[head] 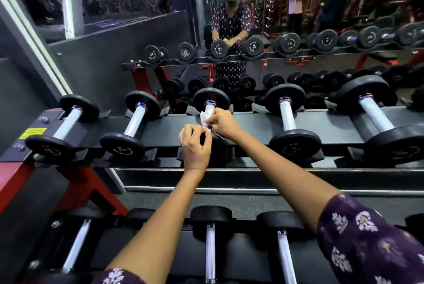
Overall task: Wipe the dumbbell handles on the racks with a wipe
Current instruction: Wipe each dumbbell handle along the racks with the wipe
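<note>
right hand [220, 123]: white wipe [205, 118] is pinched against the third dumbbell's handle [210, 107] | left hand [195, 143]: fingers curled, wipe's near end seemingly pinched, over the near weight head | dumbbell is seated on the upper rack [250, 123], mirror [298, 19] behind

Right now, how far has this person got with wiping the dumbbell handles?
Nothing shows which handles are already clean. In hand: the right hand holds a white wipe on the third dumbbell's handle on the top rack, while the left hand grips its near end. Likely left: the two dumbbells to the right and the lower rack.
</note>
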